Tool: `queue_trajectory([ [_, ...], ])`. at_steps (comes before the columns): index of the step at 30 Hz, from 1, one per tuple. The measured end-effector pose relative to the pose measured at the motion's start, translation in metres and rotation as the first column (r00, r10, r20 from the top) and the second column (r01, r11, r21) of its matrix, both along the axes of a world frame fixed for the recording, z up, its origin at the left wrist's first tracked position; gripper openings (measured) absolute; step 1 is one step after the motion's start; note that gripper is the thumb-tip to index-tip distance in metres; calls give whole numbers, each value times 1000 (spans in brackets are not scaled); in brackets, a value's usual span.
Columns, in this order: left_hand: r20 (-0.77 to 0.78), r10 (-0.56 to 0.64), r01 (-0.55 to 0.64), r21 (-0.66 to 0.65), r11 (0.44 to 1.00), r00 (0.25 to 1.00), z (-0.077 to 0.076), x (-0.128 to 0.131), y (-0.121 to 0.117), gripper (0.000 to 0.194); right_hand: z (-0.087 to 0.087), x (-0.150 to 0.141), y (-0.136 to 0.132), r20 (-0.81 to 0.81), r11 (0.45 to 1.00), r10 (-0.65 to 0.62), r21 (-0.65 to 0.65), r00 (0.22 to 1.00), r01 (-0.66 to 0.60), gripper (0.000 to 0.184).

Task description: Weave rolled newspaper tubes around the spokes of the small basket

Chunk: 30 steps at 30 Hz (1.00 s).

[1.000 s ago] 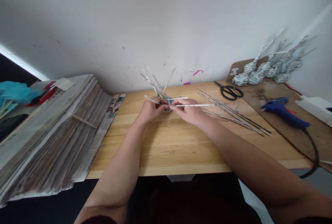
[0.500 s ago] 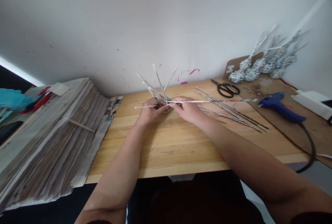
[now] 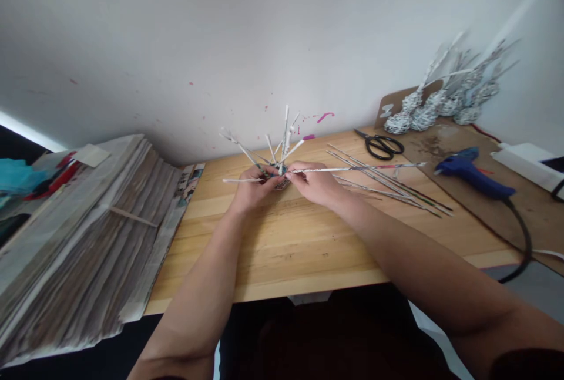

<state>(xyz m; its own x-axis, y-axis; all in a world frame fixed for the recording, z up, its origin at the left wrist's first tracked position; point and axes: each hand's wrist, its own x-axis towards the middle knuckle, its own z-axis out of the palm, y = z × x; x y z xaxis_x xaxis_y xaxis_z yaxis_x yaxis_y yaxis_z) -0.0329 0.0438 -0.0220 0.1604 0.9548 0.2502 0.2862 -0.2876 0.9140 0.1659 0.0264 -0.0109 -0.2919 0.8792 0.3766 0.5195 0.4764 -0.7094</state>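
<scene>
A small woven piece of rolled newspaper tubes (image 3: pixel 281 183) sits at the middle of the table, partly hidden by my fingers. Several of its tubes stick up and outward, one pointing left. My left hand (image 3: pixel 258 187) is closed around its left side. Pinched in my right hand (image 3: pixel 312 182), at the right of the weave, is a long paper tube (image 3: pixel 365 168) that stretches right, above the table. The fingertips of both hands nearly meet.
Loose paper tubes (image 3: pixel 388 183) and black scissors (image 3: pixel 382 145) lie to the right. A blue glue gun (image 3: pixel 476 175) rests on a brown board (image 3: pixel 440 151), with woven paper pieces (image 3: pixel 425 115) behind. Stacked newspapers (image 3: pixel 101 239) rise at the left. A wall (image 3: pixel 247 33) stands behind.
The woven piece has turned, and its upright tubes now stand at different angles, with more showing near my right hand. The whole view has shifted slightly. Both hands keep their hold.
</scene>
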Motion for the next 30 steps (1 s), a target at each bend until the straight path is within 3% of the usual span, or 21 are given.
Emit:
queue_trajectory([
  [5,-4,-74,74,35,997,997,4,-3,-1,32,1,-2,-1,-89,996,-25,-85,996,18,14],
  [11,-66,-88,94,93,991,994,5,-3,-3,35,3,0,7,-127,972,-95,-227,987,64,23],
  [14,-29,-102,104,80,991,994,5,-2,-4,40,2,1,10,-208,969,-100,-242,973,48,12],
  [19,-32,-120,122,52,991,992,8,-6,-2,42,3,4,11,-214,986,8,-161,977,-43,22],
  [24,-76,-211,214,25,977,974,18,-13,-4,36,2,4,9,-157,994,59,-84,986,-73,25],
  [30,-205,-170,191,83,978,964,19,-11,-7,24,3,3,6,-107,998,66,25,992,-64,6],
])
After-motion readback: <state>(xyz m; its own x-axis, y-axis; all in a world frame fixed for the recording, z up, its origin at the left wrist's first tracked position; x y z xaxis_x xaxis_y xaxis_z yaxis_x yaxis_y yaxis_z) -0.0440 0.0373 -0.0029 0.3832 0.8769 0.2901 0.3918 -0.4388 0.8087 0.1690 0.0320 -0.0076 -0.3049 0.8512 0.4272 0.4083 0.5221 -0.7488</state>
